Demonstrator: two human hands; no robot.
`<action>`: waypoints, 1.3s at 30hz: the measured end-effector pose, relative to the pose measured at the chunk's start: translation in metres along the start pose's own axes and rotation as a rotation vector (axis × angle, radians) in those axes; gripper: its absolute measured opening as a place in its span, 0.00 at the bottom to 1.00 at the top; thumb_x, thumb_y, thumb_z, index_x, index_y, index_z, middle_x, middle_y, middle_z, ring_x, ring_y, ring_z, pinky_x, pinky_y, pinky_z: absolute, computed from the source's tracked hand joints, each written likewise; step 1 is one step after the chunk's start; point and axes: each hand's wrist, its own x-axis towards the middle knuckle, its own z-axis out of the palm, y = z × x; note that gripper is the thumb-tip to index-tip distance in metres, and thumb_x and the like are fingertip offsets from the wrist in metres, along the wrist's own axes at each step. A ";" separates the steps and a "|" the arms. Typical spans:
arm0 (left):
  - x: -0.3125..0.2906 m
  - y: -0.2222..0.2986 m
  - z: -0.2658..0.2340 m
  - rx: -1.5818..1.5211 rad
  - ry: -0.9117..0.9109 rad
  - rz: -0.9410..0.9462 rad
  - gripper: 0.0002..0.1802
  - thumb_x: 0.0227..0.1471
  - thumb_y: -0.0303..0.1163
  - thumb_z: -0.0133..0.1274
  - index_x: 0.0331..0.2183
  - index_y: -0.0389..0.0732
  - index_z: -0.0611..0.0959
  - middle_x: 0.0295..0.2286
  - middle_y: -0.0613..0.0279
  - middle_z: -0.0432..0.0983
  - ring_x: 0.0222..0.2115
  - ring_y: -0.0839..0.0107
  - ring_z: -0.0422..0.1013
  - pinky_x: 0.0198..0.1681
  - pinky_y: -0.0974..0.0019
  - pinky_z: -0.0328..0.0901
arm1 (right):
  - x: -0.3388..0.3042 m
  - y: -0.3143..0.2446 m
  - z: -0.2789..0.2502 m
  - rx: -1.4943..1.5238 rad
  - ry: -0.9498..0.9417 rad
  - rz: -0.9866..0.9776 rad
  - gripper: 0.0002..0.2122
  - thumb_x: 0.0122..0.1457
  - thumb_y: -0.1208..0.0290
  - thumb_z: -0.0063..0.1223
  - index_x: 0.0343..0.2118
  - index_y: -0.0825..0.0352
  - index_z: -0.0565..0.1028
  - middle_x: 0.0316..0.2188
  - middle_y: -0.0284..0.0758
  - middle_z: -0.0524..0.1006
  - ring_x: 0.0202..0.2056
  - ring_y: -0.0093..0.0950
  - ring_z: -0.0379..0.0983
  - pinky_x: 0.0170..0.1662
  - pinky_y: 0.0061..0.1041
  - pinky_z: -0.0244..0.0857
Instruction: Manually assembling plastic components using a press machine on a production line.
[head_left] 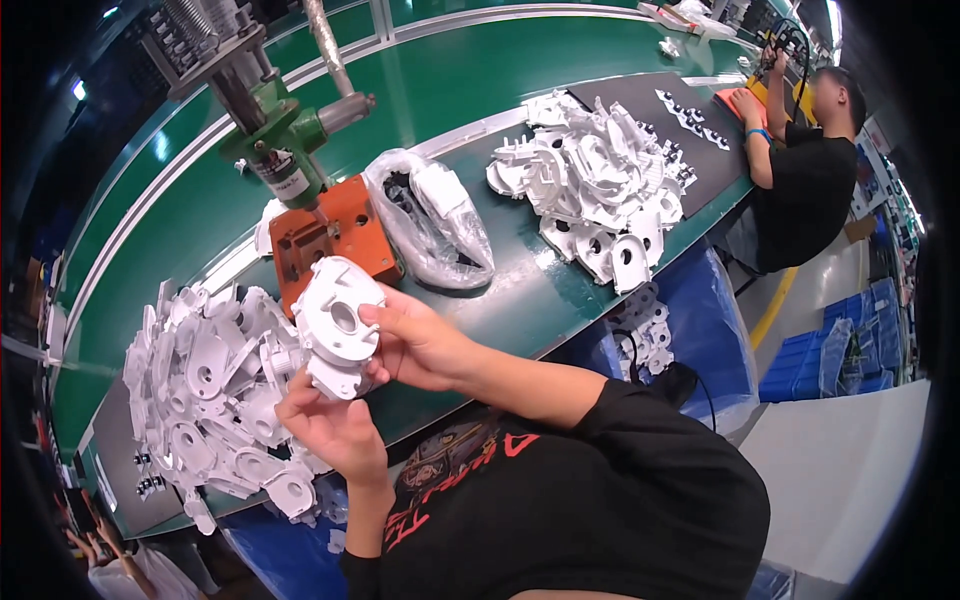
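Observation:
A white plastic housing part (326,305) with a round hole is held up between my two hands, in front of the press. My right hand (425,345) grips its right side, the thumb lying on the face beside the hole. From below, my left hand (335,425) holds the lower end with closed fingers. Just behind the part stands an orange fixture block (355,225) under the spindle of a green bench press (290,165). To the left lies a large heap of similar white parts (205,380), close to my left hand.
A clear plastic bag of parts (440,225) rests right of the fixture. Farther right is a second heap of white parts (600,180) on the green table (510,290). Blue bins (715,310) stand below the table edge. A co-worker (805,180) sits at the far right; another person's hands (110,550) show lower left.

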 end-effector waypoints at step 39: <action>0.146 -0.081 -0.038 1.179 -0.884 0.203 0.08 0.48 0.28 0.45 0.34 0.37 0.71 0.40 0.37 0.68 0.45 0.47 0.65 0.48 0.53 0.62 | 0.073 -0.087 -0.125 -2.263 0.333 -0.063 0.10 0.46 0.77 0.45 0.34 0.67 0.70 0.32 0.46 0.72 0.35 0.45 0.70 0.38 0.40 0.63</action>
